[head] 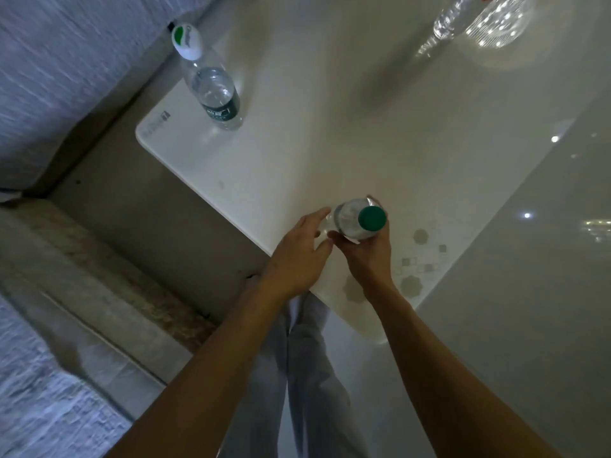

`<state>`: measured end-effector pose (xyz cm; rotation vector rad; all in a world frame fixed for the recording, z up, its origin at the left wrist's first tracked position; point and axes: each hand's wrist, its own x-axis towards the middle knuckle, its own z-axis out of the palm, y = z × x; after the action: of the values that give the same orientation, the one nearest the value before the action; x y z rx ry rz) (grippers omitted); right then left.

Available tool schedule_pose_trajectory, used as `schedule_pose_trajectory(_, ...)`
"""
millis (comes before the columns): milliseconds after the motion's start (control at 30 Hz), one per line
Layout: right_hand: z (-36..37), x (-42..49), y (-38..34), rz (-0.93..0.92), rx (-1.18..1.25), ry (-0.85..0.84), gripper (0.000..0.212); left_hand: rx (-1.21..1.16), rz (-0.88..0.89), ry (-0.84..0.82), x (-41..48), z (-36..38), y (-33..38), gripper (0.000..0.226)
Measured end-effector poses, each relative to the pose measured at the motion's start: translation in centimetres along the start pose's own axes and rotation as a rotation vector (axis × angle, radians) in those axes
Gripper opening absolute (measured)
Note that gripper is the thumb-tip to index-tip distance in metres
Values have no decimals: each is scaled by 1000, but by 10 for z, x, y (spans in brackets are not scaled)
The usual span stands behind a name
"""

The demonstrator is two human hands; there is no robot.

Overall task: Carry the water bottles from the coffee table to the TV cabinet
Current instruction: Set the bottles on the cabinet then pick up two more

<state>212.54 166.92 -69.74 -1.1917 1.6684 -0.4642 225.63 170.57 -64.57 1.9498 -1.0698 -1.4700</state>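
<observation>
Between the fingers of the right hand (370, 252) a clear plastic water bottle (355, 223) with a green cap (372, 218) was gripped, seen almost straight down its neck. Its transparent shoulder was wrapped by the thumb on the near side and by fingertips on the far side, above the near edge of the white coffee table (297, 166). Whether its base rested on the tabletop could not be told. Just beside those fingers, the left hand (301, 252) was held with its fingers loosely spread and closed on nothing, the fingertips close to or touching the bottle's side.

Well beyond the fingers, near the far left corner of the table, a second water bottle (211, 87) was seen upright, clear-walled with a dark green label low on its body and a white cap marked with green. Farther off, at the upper right edge, a third clear bottle (449, 18) was only partly visible and blurred.
</observation>
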Motion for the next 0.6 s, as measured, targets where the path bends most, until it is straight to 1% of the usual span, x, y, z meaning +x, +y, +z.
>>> schedule_pose_trajectory(133, 3, 7, 3, -1, -3, 20, 79, 9, 30, -2, 11, 7, -4, 50)
schedule_pose_trajectory(233, -4, 8, 1, 5, -18, 3, 76, 49, 9, 46, 9, -1, -5, 47)
schedule_pose_trajectory(367, -21, 0, -9, 23, -16, -20, 74, 64, -41, 132, 3, -33, 2, 45)
schedule_pose_trajectory(533, -37, -13, -37, -35, -32, -35, 66, -2, -110, 217, -7, -81, 12, 39)
schedule_pose_trajectory(600, -36, -16, -52, -64, -38, -58, 64, -108, -147, 277, -6, -102, 10, 40)
